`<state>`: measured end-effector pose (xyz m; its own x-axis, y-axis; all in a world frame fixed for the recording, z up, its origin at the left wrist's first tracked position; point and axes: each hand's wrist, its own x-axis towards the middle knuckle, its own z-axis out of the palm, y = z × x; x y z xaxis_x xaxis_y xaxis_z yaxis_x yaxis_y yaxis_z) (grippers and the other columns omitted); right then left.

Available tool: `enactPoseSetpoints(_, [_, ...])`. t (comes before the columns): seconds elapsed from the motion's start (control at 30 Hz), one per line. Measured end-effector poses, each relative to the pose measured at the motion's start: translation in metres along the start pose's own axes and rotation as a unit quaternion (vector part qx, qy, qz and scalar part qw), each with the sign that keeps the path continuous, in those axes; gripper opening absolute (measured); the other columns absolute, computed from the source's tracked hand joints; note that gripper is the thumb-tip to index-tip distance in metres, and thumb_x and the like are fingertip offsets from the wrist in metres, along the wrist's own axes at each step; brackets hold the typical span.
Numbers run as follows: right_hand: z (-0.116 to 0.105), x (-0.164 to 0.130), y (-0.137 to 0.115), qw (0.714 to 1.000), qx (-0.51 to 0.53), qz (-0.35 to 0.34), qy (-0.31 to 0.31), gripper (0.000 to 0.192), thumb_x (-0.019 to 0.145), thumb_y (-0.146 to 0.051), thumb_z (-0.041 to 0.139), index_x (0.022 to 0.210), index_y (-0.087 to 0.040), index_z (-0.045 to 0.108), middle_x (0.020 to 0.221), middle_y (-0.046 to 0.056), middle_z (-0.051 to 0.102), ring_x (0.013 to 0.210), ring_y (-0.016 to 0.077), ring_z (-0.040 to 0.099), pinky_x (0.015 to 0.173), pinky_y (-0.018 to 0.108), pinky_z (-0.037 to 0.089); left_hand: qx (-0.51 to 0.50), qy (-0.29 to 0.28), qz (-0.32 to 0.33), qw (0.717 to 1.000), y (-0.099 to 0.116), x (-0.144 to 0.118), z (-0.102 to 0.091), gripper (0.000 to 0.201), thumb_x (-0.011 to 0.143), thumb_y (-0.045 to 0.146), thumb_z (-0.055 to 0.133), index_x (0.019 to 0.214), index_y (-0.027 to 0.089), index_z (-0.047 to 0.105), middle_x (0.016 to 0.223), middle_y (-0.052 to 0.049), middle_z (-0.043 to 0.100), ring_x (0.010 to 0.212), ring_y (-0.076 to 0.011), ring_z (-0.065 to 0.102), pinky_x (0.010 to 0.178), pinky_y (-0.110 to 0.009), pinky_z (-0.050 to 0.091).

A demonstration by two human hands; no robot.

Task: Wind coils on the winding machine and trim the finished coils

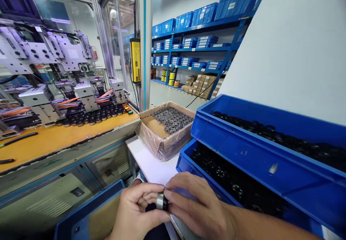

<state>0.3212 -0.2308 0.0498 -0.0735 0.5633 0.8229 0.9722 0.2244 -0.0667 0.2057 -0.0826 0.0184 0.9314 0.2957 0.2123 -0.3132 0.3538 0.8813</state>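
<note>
Both hands meet low at the near edge of the white table (151, 164), with a small metal ring (161, 201), apparently a bearing, held between them. The left hand (135, 211) has its grip pressed on the ring from the left, thumb and forefinger pinching its rim. The right hand (200, 207) closes on it from the right with the fingertips (169, 196) against the same rim. The ring stands on edge, its dark outer face toward the camera.

Judgement: the step in hand appears to be a check or fit of the ring. It is best done with the pinch kept on the rim only, the faces left free, and the part kept over the table so that a slip does not send it to the floor.

Just beyond the hands lie two stacked blue bins (243, 149) of black round parts along the right edge. A cardboard box (162, 139) of small metal parts sits at the far end. The assembly machine (62, 88) with its row of fixtures stands apart to the left on an orange bench top (54, 139).
</note>
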Motion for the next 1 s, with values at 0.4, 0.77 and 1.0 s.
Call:
enactPoseSetpoints(0.4, [0.0, -0.003, 0.003, 0.997, -0.016, -0.071, -0.004, 0.018, 0.092, -0.007, 0.055, 0.103, 0.001, 0.065, 0.081, 0.011, 0.064, 0.075, 0.0194, 0.059, 0.058, 0.03, 0.053, -0.068, 0.095, -0.046, 0.992, -0.004, -0.005, 0.022, 0.04, 0.043, 0.017, 0.097, 0.079, 0.02, 0.08, 0.076, -0.005, 0.082, 0.068, -0.0201, 0.077, 0.069, -0.025, 0.062])
enactPoseSetpoints(0.77, [0.002, 0.006, -0.015, 0.996, 0.05, 0.07, 0.023, 0.016, 0.096, -0.006, 0.049, 0.103, -0.009, 0.063, 0.089, 0.01, 0.069, 0.086, 0.0173, 0.069, 0.076, 0.027, 0.061, 0.214, 0.0, 0.223, 0.951, 0.002, 0.005, 0.003, 0.03, 0.066, 0.021, 0.088, 0.094, 0.028, 0.081, 0.095, -0.007, 0.082, 0.084, -0.0203, 0.078, 0.076, -0.023, 0.062])
enactPoseSetpoints(1.0, [-0.031, -0.001, 0.019, 0.995, -0.064, 0.03, -0.072, 0.024, 0.098, -0.028, 0.058, 0.117, -0.015, 0.064, 0.103, 0.01, 0.071, 0.097, 0.0198, 0.068, 0.084, 0.028, 0.061, 0.333, 0.015, 0.318, 0.888, 0.009, 0.007, -0.009, 0.027, 0.069, 0.011, 0.084, 0.093, 0.02, 0.078, 0.089, -0.006, 0.082, 0.078, -0.0174, 0.079, 0.078, -0.016, 0.06])
